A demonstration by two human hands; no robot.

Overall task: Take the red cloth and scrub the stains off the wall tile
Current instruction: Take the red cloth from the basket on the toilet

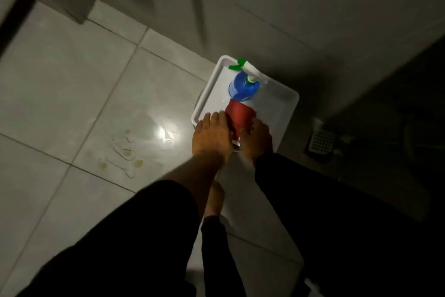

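Observation:
The red cloth (239, 116) lies bunched in a white tray (286, 101) on the floor, just in front of a blue spray bottle (242, 88) with a green and white trigger. Both my hands reach down to it. My left hand (212, 139) covers the cloth's left edge with its fingers curled over it. My right hand (256, 140) grips the near right edge. Yellowish stains (127, 154) with white streaks mark the pale tile left of the tray, beside a bright light reflection.
A bare foot (215, 200) stands below the hands, between my dark sleeves. A white floor drain grate (321, 142) sits right of the tray in shadow. Grey tiled walls rise behind the tray, and a dark door edge (14, 22) is at the upper left.

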